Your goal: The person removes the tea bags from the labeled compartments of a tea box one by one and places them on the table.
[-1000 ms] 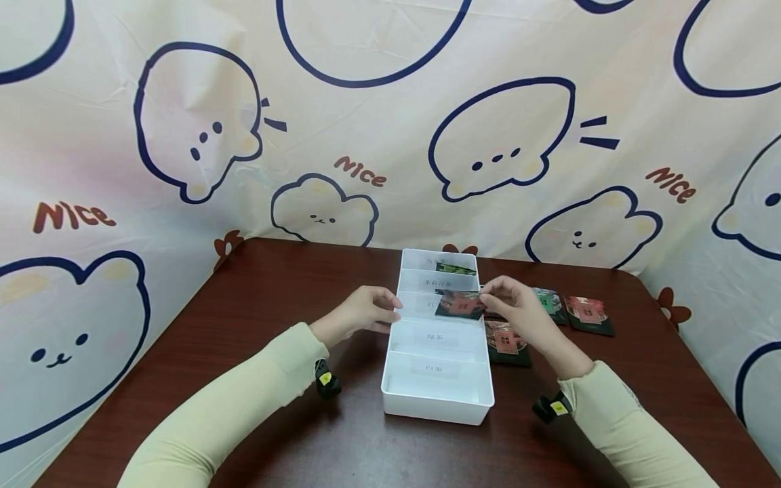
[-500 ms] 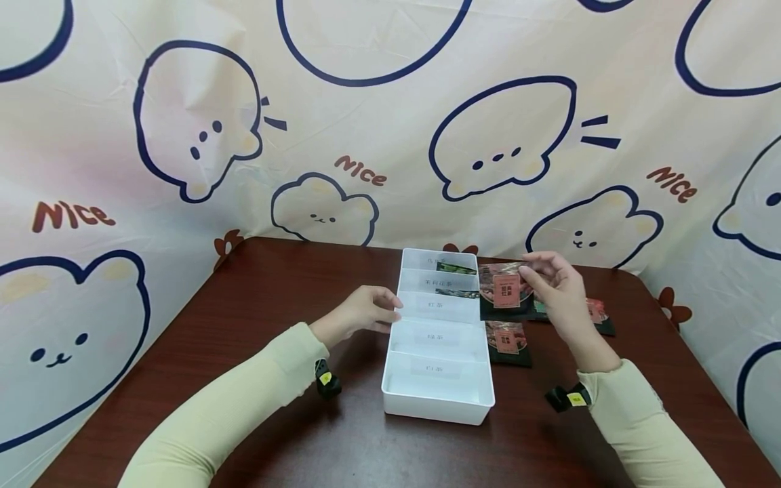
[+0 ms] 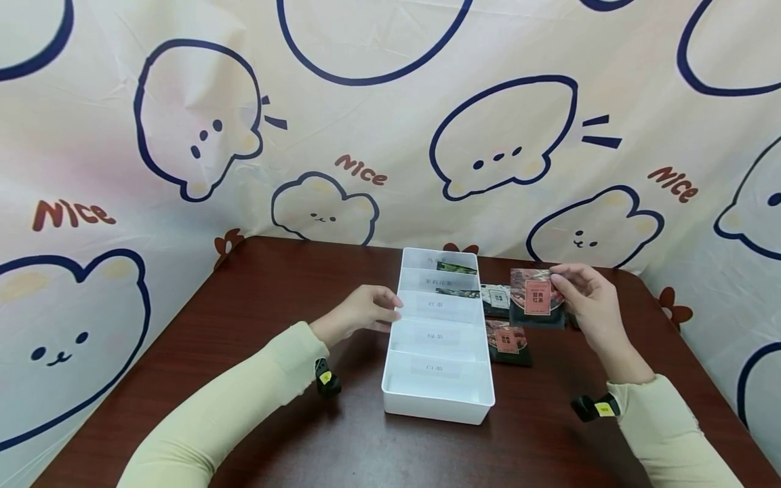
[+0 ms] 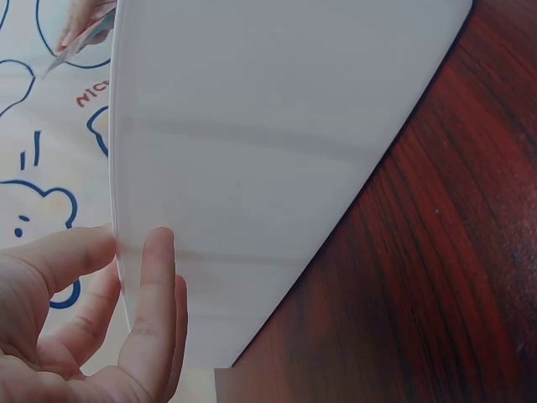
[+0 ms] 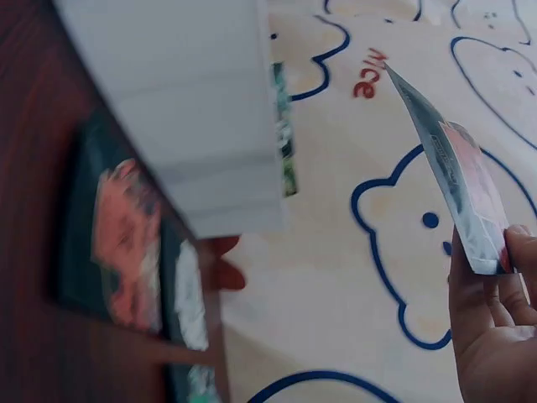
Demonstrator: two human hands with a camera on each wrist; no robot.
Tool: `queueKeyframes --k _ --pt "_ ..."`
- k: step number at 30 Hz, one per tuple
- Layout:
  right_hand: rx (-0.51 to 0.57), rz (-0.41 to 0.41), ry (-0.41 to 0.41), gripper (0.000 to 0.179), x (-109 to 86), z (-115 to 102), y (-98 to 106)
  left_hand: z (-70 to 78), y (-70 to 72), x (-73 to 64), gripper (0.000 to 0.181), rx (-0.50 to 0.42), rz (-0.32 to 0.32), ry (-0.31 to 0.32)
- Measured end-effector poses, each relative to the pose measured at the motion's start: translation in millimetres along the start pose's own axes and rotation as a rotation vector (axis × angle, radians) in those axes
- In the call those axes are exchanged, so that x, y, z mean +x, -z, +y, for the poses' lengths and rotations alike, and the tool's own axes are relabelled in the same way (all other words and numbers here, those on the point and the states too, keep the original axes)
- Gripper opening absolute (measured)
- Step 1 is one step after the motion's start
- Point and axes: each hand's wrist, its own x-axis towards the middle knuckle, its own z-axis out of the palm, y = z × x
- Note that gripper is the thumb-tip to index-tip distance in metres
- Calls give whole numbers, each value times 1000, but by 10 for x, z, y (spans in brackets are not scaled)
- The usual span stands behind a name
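A long white box (image 3: pixel 439 409) with labelled compartments stands lengthwise on the table. At its left side my left hand (image 3: pixel 367 313) rests its fingertips on the rim and outer wall; the left wrist view shows one long finger (image 4: pixel 155 294) lying straight along the wall. Right of the box, above the table, my right hand (image 3: pixel 590 305) pinches a dark tea sachet (image 3: pixel 537 298) with a pink label by its upper right corner. The sachet faces the head camera and appears nearly edge-on in the right wrist view. Two sachets (image 3: pixel 457 268) (image 3: pixel 457 293) stick up in the box's two farthest compartments.
Beside the box's right wall lies another pink-labelled sachet (image 3: pixel 508 344). Behind it is one with a white label (image 3: pixel 496 298). The held sachet and right hand cover other sachets on the table (image 3: pixel 274 420). A patterned cloth (image 3: pixel 366 122) hangs behind.
My right hand has carried the pink-labelled sachet from over the box to the right, turning its front toward the head camera. The white-labelled sachet is uncovered. My left hand has stayed at the box.
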Motion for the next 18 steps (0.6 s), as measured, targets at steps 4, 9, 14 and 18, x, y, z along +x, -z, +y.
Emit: queueKeyframes --k 4,9,14,18 --pt "-54 -16 -51 17 -56 86 89 10 -5 4 21 5 2 3" --pt "-148 -54 -112 23 -130 215 215 13 -14 12 21 13 4 9" --pt "-254 -69 -142 30 -171 352 350 13 -17 10 21 10 4 9" --pt "-329 -66 -164 33 -181 442 432 10 -9 4 21 17 15 12"
